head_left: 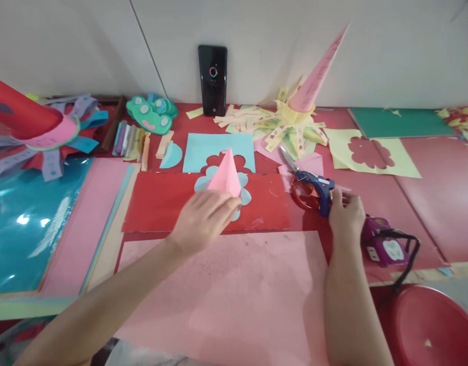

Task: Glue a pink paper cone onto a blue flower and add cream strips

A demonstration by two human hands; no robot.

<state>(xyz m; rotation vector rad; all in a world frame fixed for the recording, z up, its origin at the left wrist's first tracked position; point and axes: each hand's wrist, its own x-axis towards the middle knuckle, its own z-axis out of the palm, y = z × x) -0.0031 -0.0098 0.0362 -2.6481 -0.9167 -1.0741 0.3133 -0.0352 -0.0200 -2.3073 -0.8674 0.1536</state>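
A pink paper cone (pixel 226 175) stands point up on a light blue paper flower (pixel 201 182). My left hand (pixel 208 216) is closed around the lower part of the cone, hiding its near base. Both lie over a red card strip (pixel 161 203). At the right, my right hand (pixel 346 216) is beside the back end of a blue hot glue gun (pixel 321 192), its thumb and fingers slightly apart. Red-handled scissors (pixel 300 198) lie under and beside the glue gun, blades pointing away.
A pink sheet (pixel 222 290) covers the near table. Behind are a leaning phone (pixel 213 79), a tall pink cone (pixel 313 81) with paper strips, and blue cut-out paper (pixel 218 142). A purple power socket (pixel 384 241) with a black cable and a red stool (pixel 434 325) are right.
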